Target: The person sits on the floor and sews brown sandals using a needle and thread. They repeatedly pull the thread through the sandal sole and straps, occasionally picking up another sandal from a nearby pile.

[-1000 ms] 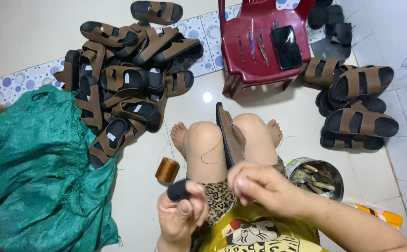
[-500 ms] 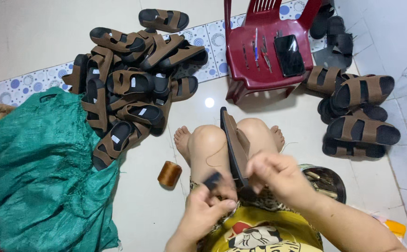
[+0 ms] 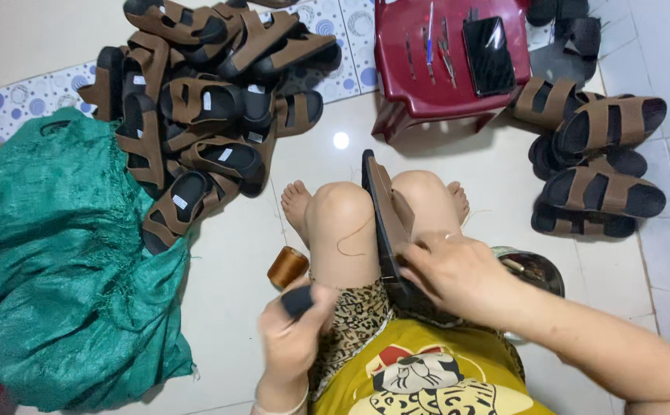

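A brown-strapped black sandal [image 3: 382, 207] stands on edge between my knees. My right hand [image 3: 458, 275] grips its near end, fingers curled on the sole. My left hand [image 3: 296, 330] is lower left, closed around a small black tool handle [image 3: 297, 301]. A thin brown thread [image 3: 354, 234] runs across my left knee towards the sandal. A brown thread spool [image 3: 287, 267] stands on the floor just left of my left knee.
A heap of brown sandals [image 3: 204, 107] lies at the upper left, beside a green woven sack [image 3: 58, 261]. A red plastic stool [image 3: 442, 61] holds a black phone [image 3: 488, 55] and small tools. More sandals [image 3: 592, 165] are stacked right. A metal bowl [image 3: 533, 269] sits by my right arm.
My left hand has dropped down and left, away from the sandal, pulling the thread out. My right hand has stayed on the sandal's near end.
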